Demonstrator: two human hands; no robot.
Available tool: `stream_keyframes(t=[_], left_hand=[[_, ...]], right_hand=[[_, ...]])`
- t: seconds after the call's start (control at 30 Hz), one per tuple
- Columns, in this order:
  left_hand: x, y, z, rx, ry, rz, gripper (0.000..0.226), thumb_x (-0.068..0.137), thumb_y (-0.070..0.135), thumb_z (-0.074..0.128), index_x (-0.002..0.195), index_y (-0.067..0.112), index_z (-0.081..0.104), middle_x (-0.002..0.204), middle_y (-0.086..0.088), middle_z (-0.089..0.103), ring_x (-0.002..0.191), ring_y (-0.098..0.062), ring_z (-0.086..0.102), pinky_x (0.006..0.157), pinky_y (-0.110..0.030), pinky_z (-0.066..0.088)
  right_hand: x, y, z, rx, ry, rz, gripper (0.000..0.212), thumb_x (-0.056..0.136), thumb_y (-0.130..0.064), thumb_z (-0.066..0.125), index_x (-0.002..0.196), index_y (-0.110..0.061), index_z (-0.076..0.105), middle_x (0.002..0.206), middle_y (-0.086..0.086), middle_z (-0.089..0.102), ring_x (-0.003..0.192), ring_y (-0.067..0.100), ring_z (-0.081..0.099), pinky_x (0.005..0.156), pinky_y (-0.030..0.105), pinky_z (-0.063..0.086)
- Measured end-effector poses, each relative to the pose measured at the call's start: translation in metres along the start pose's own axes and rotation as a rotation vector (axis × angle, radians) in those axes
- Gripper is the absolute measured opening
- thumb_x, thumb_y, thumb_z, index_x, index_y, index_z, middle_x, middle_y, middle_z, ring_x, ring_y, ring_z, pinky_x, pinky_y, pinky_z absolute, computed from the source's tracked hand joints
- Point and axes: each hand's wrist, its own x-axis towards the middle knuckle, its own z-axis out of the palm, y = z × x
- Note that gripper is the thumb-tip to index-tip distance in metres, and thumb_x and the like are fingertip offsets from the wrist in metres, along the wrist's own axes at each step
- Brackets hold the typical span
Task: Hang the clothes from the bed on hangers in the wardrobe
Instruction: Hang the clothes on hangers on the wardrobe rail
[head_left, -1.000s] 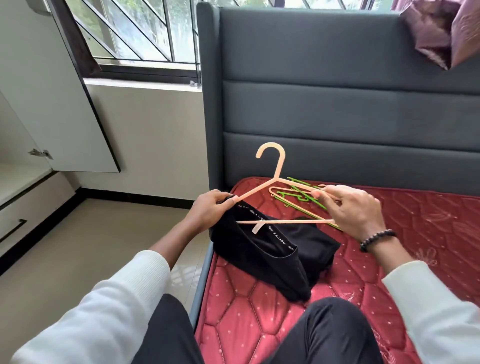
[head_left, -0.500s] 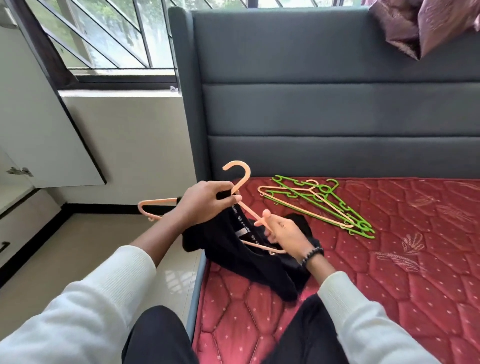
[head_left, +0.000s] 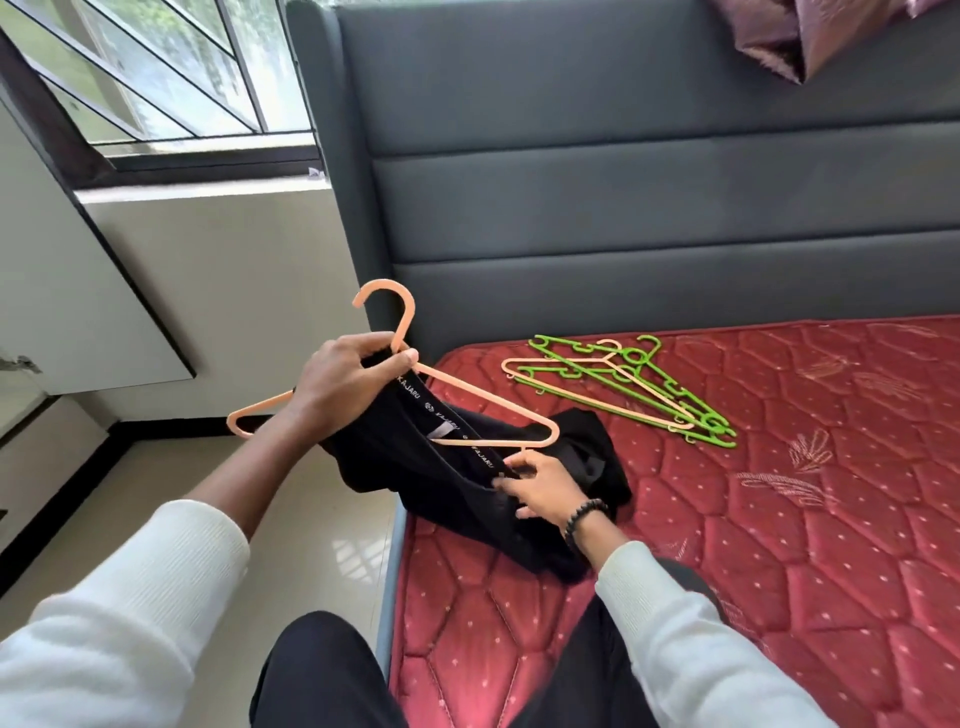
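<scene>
While the left hand (head_left: 345, 387) curls around the neck of a peach hanger (head_left: 415, 405) together with a bunch of black garment (head_left: 457, 483), the right hand (head_left: 540, 486) pinches the garment's printed waistband just below the hanger's right tip, probably to pull it over that end. Most of the garment sags onto the red mattress (head_left: 779, 545) at the bed's left edge, beside the person's knees. Spare green and peach hangers (head_left: 628, 387) lie well apart, nearer the grey headboard (head_left: 623, 182). Left of the bed, open floor (head_left: 311, 545) leads toward a white wardrobe door (head_left: 62, 291), leaving room to carry the hanger across.
</scene>
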Motion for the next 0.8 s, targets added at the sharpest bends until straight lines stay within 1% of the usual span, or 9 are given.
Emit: stream_keyframes(t=[0.1, 0.2, 0.3, 0.4, 0.47, 0.57, 0.67, 0.73, 0.8], left_hand=[[-0.005, -0.008, -0.011, 0.066, -0.044, -0.002, 0.022, 0.081, 0.059, 0.052, 0.083, 0.046, 0.070, 0.075, 0.009, 0.069, 0.081, -0.015, 0.063, 0.082, -0.042, 0.049], [-0.013, -0.025, -0.016, 0.219, -0.127, -0.022, 0.024, 0.078, 0.063, 0.046, 0.080, 0.052, 0.067, 0.078, 0.013, 0.069, 0.084, -0.016, 0.061, 0.080, -0.038, 0.047], [-0.021, -0.035, -0.005, 0.296, -0.141, -0.016, 0.035, 0.081, 0.069, 0.043, 0.090, 0.046, 0.067, 0.079, 0.010, 0.069, 0.084, -0.018, 0.061, 0.076, -0.037, 0.048], [-0.021, -0.027, 0.016, 0.337, -0.122, -0.003, 0.023, 0.090, 0.059, 0.053, 0.092, 0.040, 0.066, 0.078, 0.009, 0.068, 0.084, -0.020, 0.062, 0.073, -0.035, 0.048], [-0.017, -0.015, 0.028, 0.247, -0.124, 0.007, 0.023, 0.090, 0.059, 0.055, 0.089, 0.039, 0.066, 0.076, 0.009, 0.067, 0.080, -0.016, 0.062, 0.074, -0.035, 0.051], [-0.012, 0.010, 0.032, -0.123, -0.089, 0.028, 0.023, 0.092, 0.052, 0.060, 0.086, 0.033, 0.070, 0.075, 0.004, 0.068, 0.074, -0.013, 0.062, 0.074, -0.038, 0.047], [-0.007, 0.025, 0.018, -0.428, -0.018, 0.060, 0.028, 0.088, 0.049, 0.067, 0.088, 0.022, 0.072, 0.081, -0.015, 0.067, 0.073, -0.019, 0.058, 0.074, -0.038, 0.044], [-0.005, 0.027, 0.003, -0.562, 0.028, 0.040, 0.037, 0.082, 0.053, 0.070, 0.088, 0.016, 0.069, 0.084, -0.028, 0.063, 0.071, -0.024, 0.053, 0.073, -0.040, 0.042], [-0.004, 0.027, -0.011, -0.560, 0.020, 0.046, 0.039, 0.081, 0.054, 0.071, 0.091, 0.017, 0.067, 0.084, -0.029, 0.063, 0.071, -0.024, 0.054, 0.073, -0.039, 0.042]], right_hand=[[0.003, -0.001, -0.009, 0.015, 0.118, -0.041, 0.014, 0.088, -0.004, 0.071, 0.086, -0.018, 0.070, 0.075, -0.001, 0.066, 0.059, 0.010, 0.060, 0.053, 0.027, 0.054], [-0.007, -0.021, -0.042, 0.231, 0.092, 0.002, 0.018, 0.091, 0.008, 0.059, 0.093, -0.008, 0.067, 0.074, 0.007, 0.062, 0.051, 0.006, 0.055, 0.046, 0.019, 0.046], [-0.020, -0.049, -0.064, 0.287, 0.076, 0.012, 0.021, 0.087, 0.006, 0.060, 0.101, -0.007, 0.068, 0.087, 0.010, 0.067, 0.073, 0.015, 0.063, 0.053, 0.023, 0.050], [-0.034, -0.084, -0.061, 0.290, 0.052, -0.099, 0.018, 0.090, 0.000, 0.062, 0.104, -0.010, 0.069, 0.091, 0.006, 0.067, 0.075, 0.012, 0.064, 0.057, 0.023, 0.051], [-0.047, -0.110, -0.053, 0.253, -0.030, -0.194, 0.016, 0.097, -0.012, 0.061, 0.111, -0.008, 0.067, 0.093, 0.003, 0.066, 0.075, 0.010, 0.062, 0.061, 0.022, 0.052], [-0.061, -0.139, -0.048, -0.044, -0.115, -0.336, 0.034, 0.100, -0.040, 0.057, 0.120, -0.014, 0.065, 0.104, -0.006, 0.068, 0.092, 0.006, 0.065, 0.081, 0.024, 0.053], [-0.064, -0.147, -0.061, -0.547, 0.042, -0.539, 0.036, 0.091, -0.054, 0.063, 0.122, -0.035, 0.063, 0.116, -0.020, 0.065, 0.109, -0.004, 0.058, 0.094, 0.020, 0.045], [-0.064, -0.148, -0.070, -0.696, 0.138, -0.628, 0.038, 0.089, -0.058, 0.063, 0.123, -0.039, 0.061, 0.119, -0.021, 0.063, 0.114, 0.000, 0.056, 0.099, 0.028, 0.042], [-0.061, -0.152, -0.072, -0.836, 0.295, -0.685, 0.028, 0.093, -0.058, 0.057, 0.114, -0.040, 0.063, 0.112, -0.020, 0.067, 0.111, 0.005, 0.059, 0.100, 0.038, 0.037]])
